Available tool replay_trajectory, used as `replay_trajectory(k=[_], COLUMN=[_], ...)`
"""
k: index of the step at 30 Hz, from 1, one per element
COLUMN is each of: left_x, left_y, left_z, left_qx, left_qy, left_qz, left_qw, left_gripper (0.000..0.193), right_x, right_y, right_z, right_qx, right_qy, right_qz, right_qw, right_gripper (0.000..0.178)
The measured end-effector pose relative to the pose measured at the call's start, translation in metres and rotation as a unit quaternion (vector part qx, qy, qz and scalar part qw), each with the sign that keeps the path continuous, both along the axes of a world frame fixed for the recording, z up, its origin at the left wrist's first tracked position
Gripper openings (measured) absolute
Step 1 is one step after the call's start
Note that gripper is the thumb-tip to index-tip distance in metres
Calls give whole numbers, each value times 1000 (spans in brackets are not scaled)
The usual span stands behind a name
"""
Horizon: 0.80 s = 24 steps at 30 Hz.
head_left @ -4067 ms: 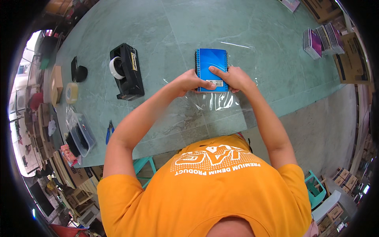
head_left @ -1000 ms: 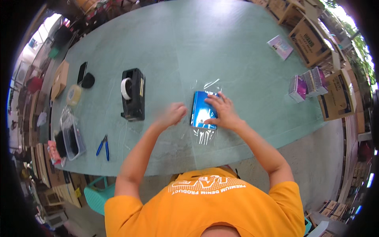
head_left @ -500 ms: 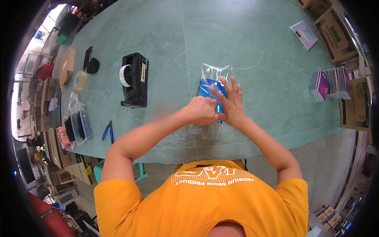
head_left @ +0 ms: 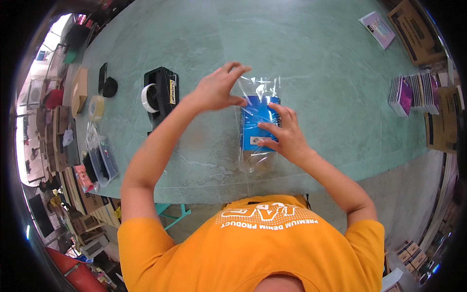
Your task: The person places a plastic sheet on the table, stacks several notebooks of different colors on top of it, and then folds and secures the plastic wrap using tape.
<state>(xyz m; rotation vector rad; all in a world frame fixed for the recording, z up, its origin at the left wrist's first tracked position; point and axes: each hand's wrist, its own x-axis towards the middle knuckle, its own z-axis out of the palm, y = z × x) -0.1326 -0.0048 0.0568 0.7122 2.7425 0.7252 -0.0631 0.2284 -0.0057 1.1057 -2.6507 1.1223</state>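
Observation:
A blue spiral notebook (head_left: 254,119) lies on the table inside a clear plastic sleeve (head_left: 262,87). Its spiral runs along the right edge, and a small white label shows near the bottom. My right hand (head_left: 289,135) rests on the right side of the notebook with its fingers spread. At the top left corner, the thumb of my left hand (head_left: 219,90) touches the sleeve while the other fingers are raised and apart. The sleeve extends past the notebook at top and bottom. A black tape dispenser (head_left: 163,92) with a white roll stands left of my left hand.
On the left are a tape roll (head_left: 96,108), a black object (head_left: 110,87), a cardboard piece (head_left: 79,92) and a clear plastic box (head_left: 108,160). On the right stand purple spiral notebooks (head_left: 402,95), a flat pale-purple packet (head_left: 378,30) and cardboard boxes (head_left: 416,34).
The notebook in its sleeve has been turned over: its spiral was on the left and is now on the right. My left hand has opened from a fist and moved up and left.

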Motion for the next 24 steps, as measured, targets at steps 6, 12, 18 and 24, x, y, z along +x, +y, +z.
replay_trajectory(k=[6, 12, 18, 24], left_x=[-70, -7, 161, 171], left_y=[-11, -80, -202, -142], left_z=[-30, 13, -65, -76], left_qx=[7, 165, 323, 410], left_qy=[-223, 162, -22, -5], left_qz=[-23, 332, 635, 581], left_qw=[974, 915, 701, 703], left_gripper=[18, 23, 41, 40], right_x=[-3, -11, -15, -35], right_y=[-12, -7, -10, -20], right_z=[4, 3, 30, 27], right_qx=[-9, 83, 112, 138], right_qy=[30, 46, -14, -74], right_qz=[72, 108, 104, 65], right_qw=[997, 990, 988, 985], right_gripper=[35, 34, 23, 15])
